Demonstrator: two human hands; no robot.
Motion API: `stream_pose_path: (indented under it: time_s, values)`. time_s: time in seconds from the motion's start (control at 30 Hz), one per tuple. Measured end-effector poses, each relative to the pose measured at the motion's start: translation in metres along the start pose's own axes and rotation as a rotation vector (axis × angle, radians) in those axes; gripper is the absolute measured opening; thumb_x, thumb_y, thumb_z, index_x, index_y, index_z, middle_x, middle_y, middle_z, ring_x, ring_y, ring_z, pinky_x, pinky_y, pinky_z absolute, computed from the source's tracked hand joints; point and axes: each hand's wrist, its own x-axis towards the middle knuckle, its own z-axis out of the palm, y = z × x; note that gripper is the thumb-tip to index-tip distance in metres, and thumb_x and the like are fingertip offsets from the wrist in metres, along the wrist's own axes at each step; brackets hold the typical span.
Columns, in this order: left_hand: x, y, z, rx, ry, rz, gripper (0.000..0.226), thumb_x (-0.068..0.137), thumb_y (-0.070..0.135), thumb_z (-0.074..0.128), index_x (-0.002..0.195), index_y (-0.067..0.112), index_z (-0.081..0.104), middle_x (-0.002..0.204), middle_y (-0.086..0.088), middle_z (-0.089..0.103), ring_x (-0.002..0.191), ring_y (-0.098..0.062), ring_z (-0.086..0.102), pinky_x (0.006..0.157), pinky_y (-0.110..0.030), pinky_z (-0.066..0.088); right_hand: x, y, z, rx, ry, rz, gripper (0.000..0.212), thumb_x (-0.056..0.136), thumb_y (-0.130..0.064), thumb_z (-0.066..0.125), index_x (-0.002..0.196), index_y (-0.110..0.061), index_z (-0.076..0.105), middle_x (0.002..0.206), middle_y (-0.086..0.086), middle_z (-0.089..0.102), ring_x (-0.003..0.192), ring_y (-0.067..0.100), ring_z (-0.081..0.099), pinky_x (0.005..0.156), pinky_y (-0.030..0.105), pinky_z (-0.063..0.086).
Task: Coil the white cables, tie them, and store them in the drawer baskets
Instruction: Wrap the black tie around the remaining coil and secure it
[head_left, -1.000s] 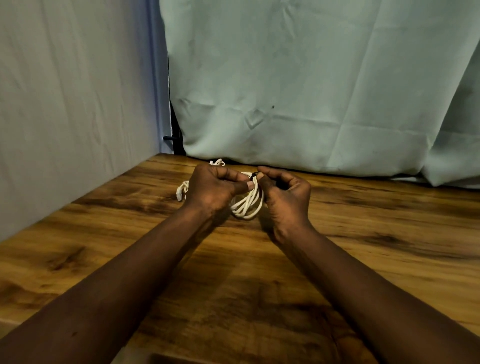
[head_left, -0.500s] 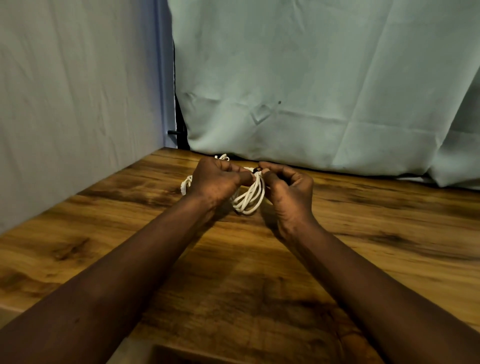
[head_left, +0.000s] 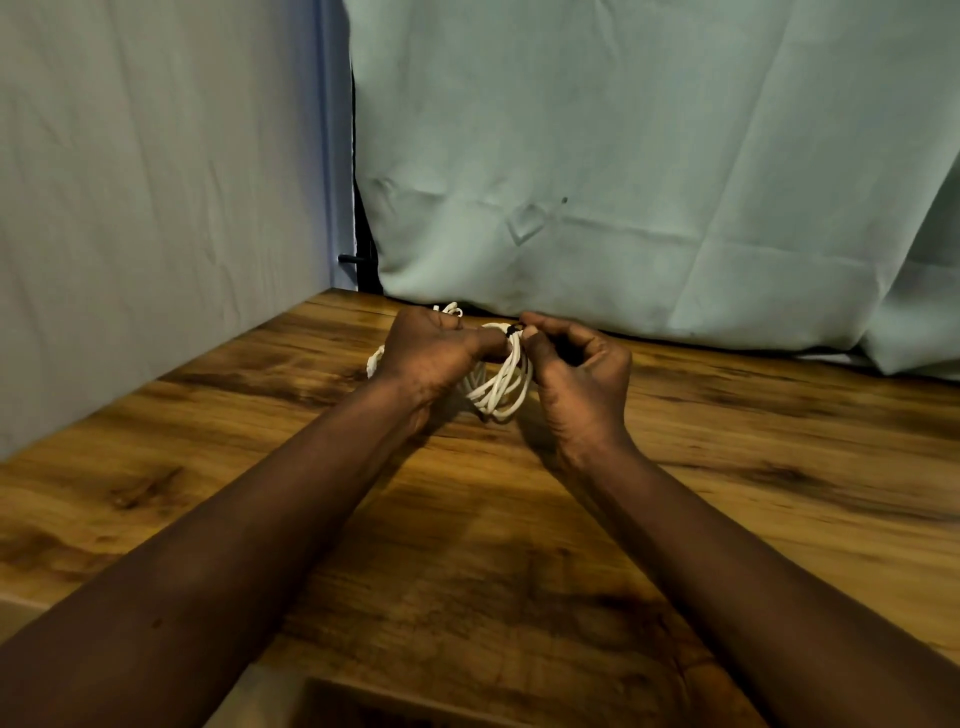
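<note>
A coiled white cable (head_left: 498, 387) hangs in loops between my two hands, just above the wooden table (head_left: 727, 493). My left hand (head_left: 431, 353) grips the coil from the left, fingers curled round it. My right hand (head_left: 576, 374) pinches the top of the coil with thumb and fingertips, where a small dark tie (head_left: 514, 328) shows. More white cable (head_left: 375, 361) sticks out to the left of and behind my left hand, partly hidden by it.
Pale cloth hangs behind the table (head_left: 649, 182) and along its left side (head_left: 156, 208). A dark opening (head_left: 363, 712) shows at the table's near edge, between my forearms. A small black peg (head_left: 347, 258) juts out in the back corner.
Both hands stay on the coil at the same spot. The view has shifted slightly, and my fingers have worked a little at the top of the coil.
</note>
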Motion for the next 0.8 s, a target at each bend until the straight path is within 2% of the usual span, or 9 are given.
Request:
stream_pose_path:
  time_s: [0.1,0.23,0.4,0.63,0.8]
  values:
    - [-0.003,0.003,0.000,-0.048,-0.039,-0.022,0.011,0.075,-0.003,0.080,0.070,-0.005,0.071,0.055,-0.007,0.069,0.046,-0.014,0.064,0.050,-0.021,0.050,0.000,0.000,0.001,-0.011,0.005,-0.016,0.015,0.092,0.004,0.070,0.102,-0.004,0.078,0.099,0.010,0.079,0.092,0.018,0.076,0.078,0.027,0.060]
    - [0.000,0.001,-0.001,-0.063,-0.045,-0.022,0.026,0.070,-0.005,0.081,0.085,-0.021,0.068,0.071,-0.023,0.071,0.062,-0.026,0.063,0.062,-0.034,0.052,0.000,0.001,0.000,0.039,0.003,0.029,0.015,0.091,0.003,0.071,0.101,-0.006,0.078,0.097,0.010,0.079,0.090,0.021,0.077,0.078,0.031,0.061]
    - [0.001,-0.002,-0.002,-0.058,-0.041,-0.022,0.020,0.074,-0.008,0.080,0.091,-0.016,0.073,0.071,-0.020,0.073,0.050,-0.018,0.067,0.050,-0.024,0.055,0.003,0.002,-0.001,0.075,0.002,0.109,0.016,0.091,0.004,0.070,0.101,-0.005,0.078,0.102,0.017,0.078,0.100,0.036,0.075,0.091,0.050,0.061]
    - [0.003,-0.005,-0.005,-0.065,-0.111,-0.048,0.020,0.078,-0.008,0.079,0.095,-0.016,0.072,0.071,-0.017,0.073,0.050,-0.013,0.068,0.049,-0.022,0.054,0.003,-0.003,-0.005,0.100,-0.033,0.170,0.016,0.091,0.005,0.069,0.096,-0.008,0.077,0.098,0.015,0.078,0.090,0.026,0.073,0.093,0.047,0.060]
    - [0.010,-0.015,0.000,0.021,-0.063,-0.042,0.007,0.081,0.002,0.081,0.086,-0.001,0.079,0.071,-0.012,0.076,0.057,-0.016,0.070,0.058,-0.028,0.056,0.002,-0.002,-0.005,0.096,-0.069,0.180,0.018,0.090,0.005,0.070,0.094,-0.011,0.078,0.094,0.010,0.079,0.089,0.025,0.072,0.094,0.048,0.059]
